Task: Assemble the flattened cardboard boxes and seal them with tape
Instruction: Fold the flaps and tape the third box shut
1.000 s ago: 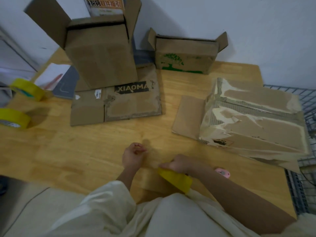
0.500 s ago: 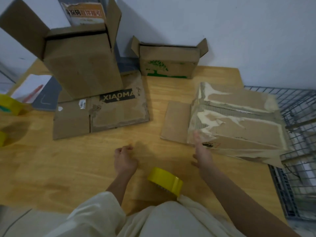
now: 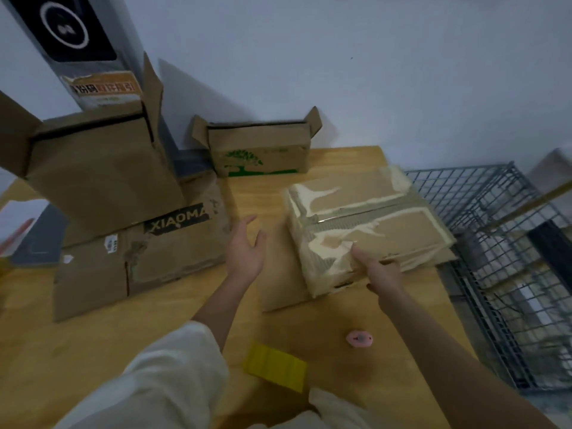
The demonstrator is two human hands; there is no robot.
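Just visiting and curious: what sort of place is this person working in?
Probably a small packing or storage corner, not a factory. Used cardboard boxes, like the torn box under the right hand, crowd a wooden table beside a yellow tape roll, with a wire rack alongside.

Loose cream-white top, kinda linen looking, with a wide left sleeve (image 3: 173, 366) pushed up so the forearm is bare. Right forearm bare too. Left hand (image 3: 244, 252) and right hand (image 3: 382, 272): no gloves, rings or watch visible.
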